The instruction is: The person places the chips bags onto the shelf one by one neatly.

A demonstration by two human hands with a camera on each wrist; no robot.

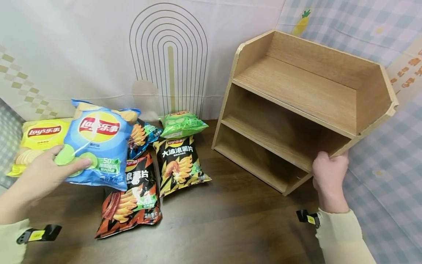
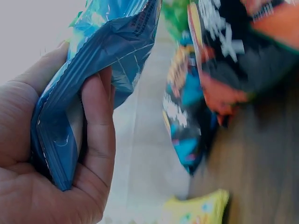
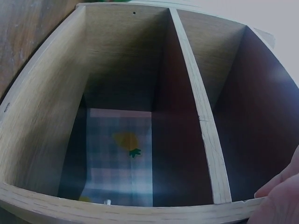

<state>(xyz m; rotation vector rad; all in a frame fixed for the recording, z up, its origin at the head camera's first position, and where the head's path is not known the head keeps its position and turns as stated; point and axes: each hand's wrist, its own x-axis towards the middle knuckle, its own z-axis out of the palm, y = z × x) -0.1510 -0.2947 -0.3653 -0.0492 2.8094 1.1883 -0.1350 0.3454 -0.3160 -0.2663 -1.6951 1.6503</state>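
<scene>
My left hand (image 1: pixel 49 172) grips a blue Lay's chip bag (image 1: pixel 99 146) by its side, raised above the other bags. In the left wrist view the thumb and fingers (image 2: pixel 99 126) curl around the crinkled edge of the blue bag (image 2: pixel 65 126). On the right, my right hand (image 1: pixel 330 176) holds the right side panel of a wooden shelf (image 1: pixel 296 95), which has two compartments beneath an open top. In the right wrist view part of that hand (image 3: pixel 280 200) shows at the shelf's edge (image 3: pixel 140 212); the rest of it is out of frame.
A yellow chip bag (image 1: pixel 43 135) leans at the far left. Behind and beside the blue bag are a red-black bag (image 1: pixel 132 205), a black-yellow bag (image 1: pixel 179 165), a blue-black bag (image 1: pixel 145 135) and a green bag (image 1: pixel 182 124). All lie on the dark wooden table (image 1: pixel 214 227) before a patterned cloth.
</scene>
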